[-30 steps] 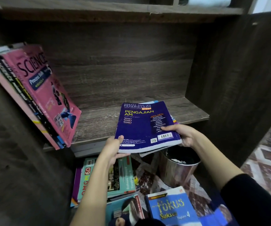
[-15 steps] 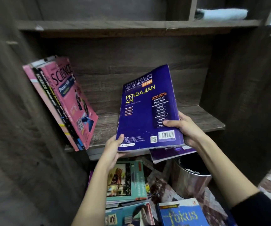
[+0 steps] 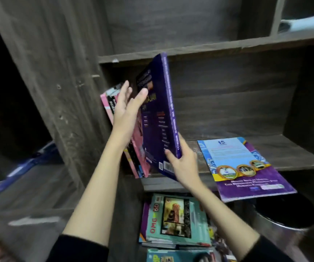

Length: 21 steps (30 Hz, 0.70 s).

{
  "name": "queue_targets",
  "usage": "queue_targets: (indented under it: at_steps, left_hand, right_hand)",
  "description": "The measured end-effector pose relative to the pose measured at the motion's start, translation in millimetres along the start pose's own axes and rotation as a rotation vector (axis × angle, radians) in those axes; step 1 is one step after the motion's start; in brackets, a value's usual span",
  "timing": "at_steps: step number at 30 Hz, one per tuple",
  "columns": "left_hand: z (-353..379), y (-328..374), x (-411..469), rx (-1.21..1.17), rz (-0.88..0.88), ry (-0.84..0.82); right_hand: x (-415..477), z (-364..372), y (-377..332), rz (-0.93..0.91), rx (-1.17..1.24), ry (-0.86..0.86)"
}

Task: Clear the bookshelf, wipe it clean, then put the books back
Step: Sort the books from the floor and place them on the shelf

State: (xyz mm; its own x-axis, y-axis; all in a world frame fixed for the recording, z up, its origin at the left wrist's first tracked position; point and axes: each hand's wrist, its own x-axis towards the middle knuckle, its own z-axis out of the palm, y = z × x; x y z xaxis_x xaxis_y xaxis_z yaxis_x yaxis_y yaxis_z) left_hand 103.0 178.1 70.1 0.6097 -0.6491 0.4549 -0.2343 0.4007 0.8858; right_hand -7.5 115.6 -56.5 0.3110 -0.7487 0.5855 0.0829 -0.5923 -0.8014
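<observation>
A purple exam book [image 3: 159, 118] stands nearly upright on the dark wooden shelf [image 3: 294, 154], leaning left toward the pink science books [image 3: 112, 104]. My right hand [image 3: 182, 161] grips its lower spine edge with thumb and fingers. My left hand [image 3: 128, 108] has straight fingers, the thumb touching the purple cover and the fingers lying against the pink books behind. A thin purple and blue booklet [image 3: 245, 167] lies flat on the shelf at the right and overhangs the front edge.
Below the shelf a stack of teal books [image 3: 177, 220] lies on the floor beside a shiny metal bin [image 3: 284, 225]. A white cloth [image 3: 311, 23] sits on the upper shelf at the top right. The shelf's left wall [image 3: 61, 82] stands close.
The purple book has swung from facing me to upright and moved left against the pink books. The booklet under it was left flat on the shelf. My left hand rose to the cover's top.
</observation>
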Motion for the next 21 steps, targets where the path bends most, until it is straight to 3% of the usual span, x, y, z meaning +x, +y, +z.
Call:
queue_targets:
  at_steps: [4,7,10,16,21]
  left_hand:
    - [-16.7,-3.2,8.2,0.158,-0.001,-0.023]
    - [-23.7,-14.8,9.9,0.393,0.094,0.035]
    - [-27.3,-22.8,10.4,0.46,0.121,0.12]
    - [-40.3,-35.4,3.3,0.439,0.129,0.221]
    - [-42.1,-46.7,1.0,0.49,0.182,0.23]
  right_hand:
    - [-14.3,42.3,7.3,-0.107,-0.168,-0.017]
    - [-15.4,50.4,19.2,-0.178,-0.229,-0.045]
    - [-9.5,47.1,27.8,-0.198,-0.287,-0.105]
    - [5.4,60.0,43.9,-0.106,-0.276,-0.406]
    - [8.3,73.2,53.1,-0.008,-0.175,-0.488]
